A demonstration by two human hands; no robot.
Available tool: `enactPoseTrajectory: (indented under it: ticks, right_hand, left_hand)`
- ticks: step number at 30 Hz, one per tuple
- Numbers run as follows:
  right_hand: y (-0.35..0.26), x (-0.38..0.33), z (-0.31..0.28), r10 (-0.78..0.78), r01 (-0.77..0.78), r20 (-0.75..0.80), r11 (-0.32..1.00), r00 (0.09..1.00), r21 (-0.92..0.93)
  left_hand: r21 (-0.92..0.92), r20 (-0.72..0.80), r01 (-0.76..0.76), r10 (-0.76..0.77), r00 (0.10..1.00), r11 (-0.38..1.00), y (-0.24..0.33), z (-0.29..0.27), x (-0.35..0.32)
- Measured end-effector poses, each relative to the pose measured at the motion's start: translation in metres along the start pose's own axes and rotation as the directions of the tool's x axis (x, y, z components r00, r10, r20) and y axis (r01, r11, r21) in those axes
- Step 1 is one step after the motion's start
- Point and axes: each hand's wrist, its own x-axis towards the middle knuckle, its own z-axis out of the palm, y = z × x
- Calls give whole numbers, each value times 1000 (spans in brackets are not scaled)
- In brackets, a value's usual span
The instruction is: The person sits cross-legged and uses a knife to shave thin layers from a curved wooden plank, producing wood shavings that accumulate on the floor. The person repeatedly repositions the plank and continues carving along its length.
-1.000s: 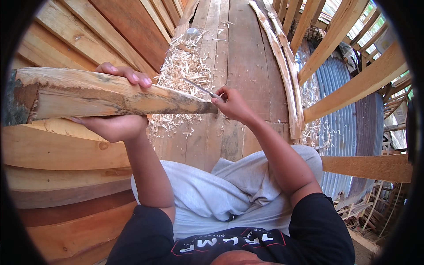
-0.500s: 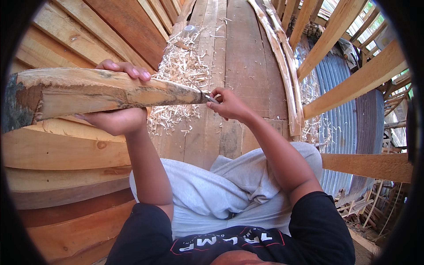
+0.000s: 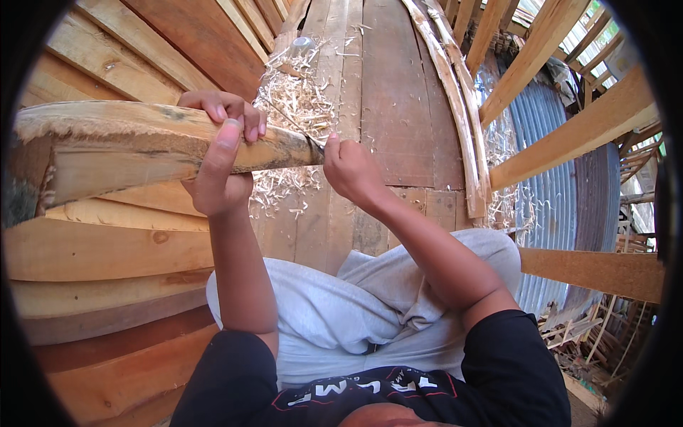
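A long, tapering piece of wood [image 3: 128,158], pale with dark stains and a ragged bark-like edge, extends from the left toward the middle. My left hand [image 3: 222,164] is closed around it, fingers over the far edge and thumb across the upper face. At the narrow, dark-stained tip, my right hand [image 3: 348,167] is closed, its fingertips pressed against the end. Whatever it holds is mostly hidden; only a dark sliver shows between fingers and wood. A thin dark line [image 3: 288,117] slants just beyond the tip, and I cannot tell what it is.
Curled wood shavings [image 3: 295,89] cover the plank floor [image 3: 391,92] beyond the wood, around a small grey cup-like object [image 3: 302,46]. Stacked boards [image 3: 107,238] line the left. Long pale strips [image 3: 455,107] lie to the right, beside slanting posts [image 3: 576,135] and corrugated metal sheets [image 3: 537,164].
My left hand has shifted right along the wood, its thumb now on top. My right hand has turned, hiding the small grey metallic piece seen in its fingers. The wood has tilted slightly.
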Motion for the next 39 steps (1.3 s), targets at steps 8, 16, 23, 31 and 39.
enactPoseTrajectory:
  ticks: [8,16,23,31,39]
  right_hand:
    - [45,16,3,80,-82,-47,995,996,-49]
    - [65,29,17,167,-168,-164,986,972,10]
    - [7,3,-1,4,-1,-58,999,998,53]
    - [23,10,4,-74,64,-95,993,993,-103]
    - [81,42,31,108,-134,-284,988,953,-72]
  left_hand:
    - [-120,130,82,-66,989,989,-3,7,4]
    - [-134,118,65,-50,992,989,-6,2,7]
    - [-76,148,61,-49,988,995,2,-8,5]
    - [-57,151,43,-34,988,997,0,-10,6]
    - [-157,186,53,-23,982,986,-8,-3,10]
